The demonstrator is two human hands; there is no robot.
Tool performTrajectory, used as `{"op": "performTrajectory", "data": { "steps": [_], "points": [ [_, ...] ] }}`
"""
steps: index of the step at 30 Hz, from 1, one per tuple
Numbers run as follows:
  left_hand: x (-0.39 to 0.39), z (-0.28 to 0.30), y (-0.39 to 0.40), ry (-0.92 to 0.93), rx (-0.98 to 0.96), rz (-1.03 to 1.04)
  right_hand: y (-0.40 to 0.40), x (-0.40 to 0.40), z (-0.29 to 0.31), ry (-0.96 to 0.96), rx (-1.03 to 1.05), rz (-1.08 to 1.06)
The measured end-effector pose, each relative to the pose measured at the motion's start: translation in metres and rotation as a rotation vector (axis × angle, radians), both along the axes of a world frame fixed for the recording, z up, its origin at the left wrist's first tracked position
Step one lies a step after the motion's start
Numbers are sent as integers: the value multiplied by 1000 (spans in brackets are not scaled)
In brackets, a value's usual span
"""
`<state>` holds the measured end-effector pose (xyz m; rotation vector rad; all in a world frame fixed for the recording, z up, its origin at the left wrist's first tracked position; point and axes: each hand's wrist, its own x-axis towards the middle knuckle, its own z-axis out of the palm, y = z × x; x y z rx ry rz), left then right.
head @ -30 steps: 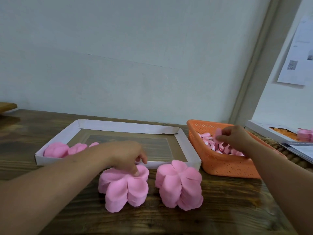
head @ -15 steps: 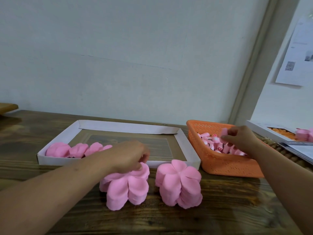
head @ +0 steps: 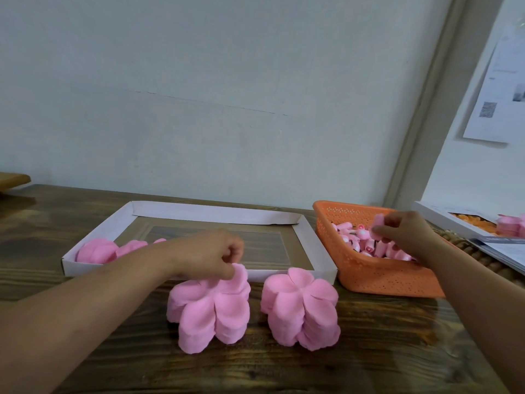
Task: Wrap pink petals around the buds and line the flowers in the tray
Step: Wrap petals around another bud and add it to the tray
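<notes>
Petal and bud being picked up for the next flower

On the wooden surface, the white tray holds few flowers. Left hand fingers pinch the top petal off the left petal stack: peel one only. Right hand fingers pinch a bud over the orange basket.

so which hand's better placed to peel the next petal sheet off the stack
Left. The left hand already pinches the top edge of the left petal stack. The right hand holds a bud over the orange basket.
</notes>
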<state>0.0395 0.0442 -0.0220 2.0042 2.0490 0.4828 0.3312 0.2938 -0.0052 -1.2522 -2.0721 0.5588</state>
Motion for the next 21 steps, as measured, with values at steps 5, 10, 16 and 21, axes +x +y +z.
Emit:
{"op": "performTrajectory", "data": {
  "steps": [5,10,16,21],
  "points": [
    [-1,5,-5,-132,28,22,-2,-2,0,12,18,6],
    [-2,9,-6,-85,54,77,-3,-2,0,57,23,3],
    [7,16,-7,-133,207,213,-18,-12,12,225,72,78],
    [20,17,-2,-524,312,366,-55,-32,27,396,57,238]
  ]
}}
